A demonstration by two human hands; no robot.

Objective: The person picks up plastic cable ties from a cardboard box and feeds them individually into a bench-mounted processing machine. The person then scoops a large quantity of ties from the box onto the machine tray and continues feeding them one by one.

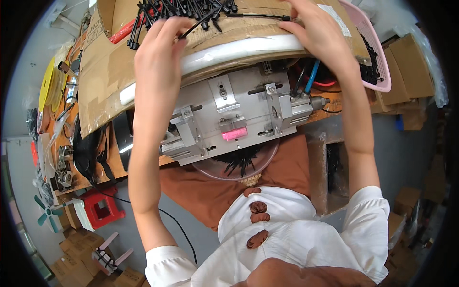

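A heap of thin black plastic rods with knobbed ends lies on a cardboard sheet. My left hand is closed at the tips around the lower end of one black rod, which slants up across the heap. At the right, my right hand has its thumb and fingers about the knobbed end of another black rod, lying nearly level. Below both hands is a metal fixture with two cylinder units facing each other and a pink piece at its front.
A white padded strip edges the cardboard. A pink basket with black parts stands at the right. Under the fixture, a clear bowl of black rods rests at my lap. A red stool and cartons are on the floor.
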